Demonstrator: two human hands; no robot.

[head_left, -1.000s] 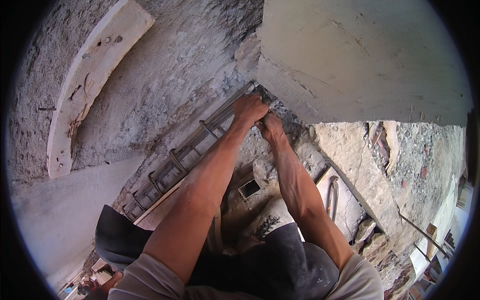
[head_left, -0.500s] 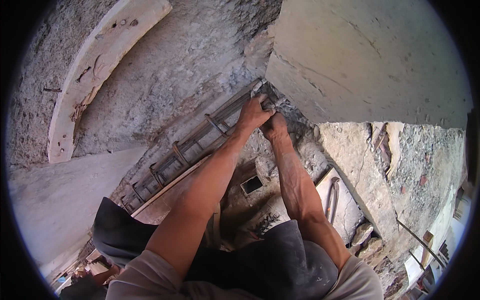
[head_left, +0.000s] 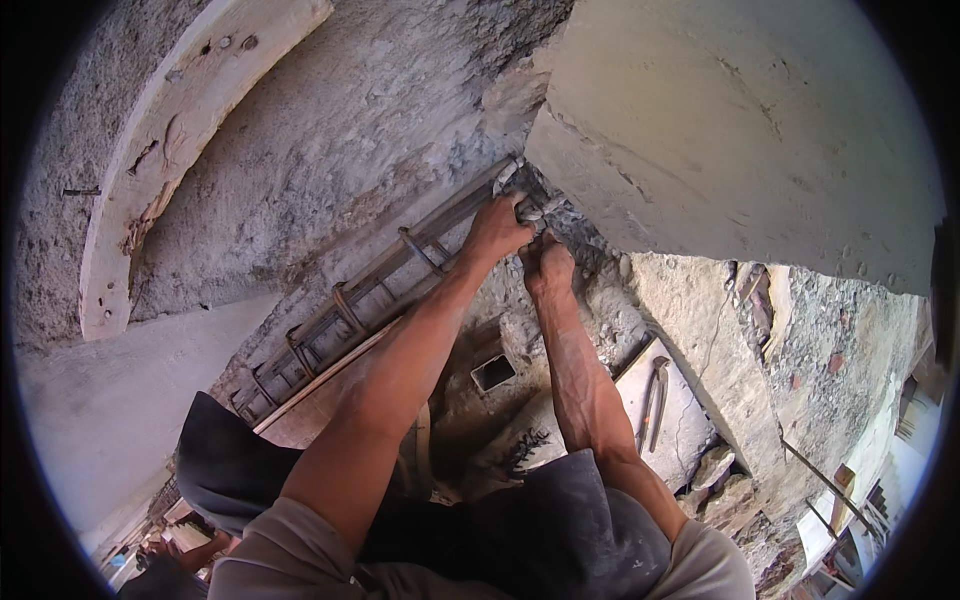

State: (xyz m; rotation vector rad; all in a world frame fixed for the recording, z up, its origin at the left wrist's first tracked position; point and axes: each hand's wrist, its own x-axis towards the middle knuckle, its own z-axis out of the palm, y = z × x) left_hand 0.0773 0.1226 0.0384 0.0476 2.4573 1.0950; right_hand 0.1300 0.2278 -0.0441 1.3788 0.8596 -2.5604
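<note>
Both my arms stretch forward to the far end of a rebar cage (head_left: 345, 305), close to the corner where the rough wall meets a concrete block. My left hand (head_left: 499, 228) is curled beside the cage's end, with its fingertips bent around something too small to make out. Just right of it and a little nearer, my right hand (head_left: 549, 264) is closed, thumb up, and whatever it grips is hidden. A pale crumpled scrap (head_left: 506, 178) shows beyond the left fingers. Pincers (head_left: 653, 403) lie on a pale slab right of my right forearm.
A large concrete block (head_left: 740, 140) overhangs at the right. A curved wooden board (head_left: 165, 165) with nail holes is against the rough wall (head_left: 330, 150). Below my hands are a rectangular tube opening (head_left: 492, 373) and a dark bundle of wires (head_left: 525, 450). Rods (head_left: 830, 485) jut out at lower right.
The view has shifted slightly. My right hand has turned so that its thumb points up, a little apart from the left. Both hands stay at the cage's far end.
</note>
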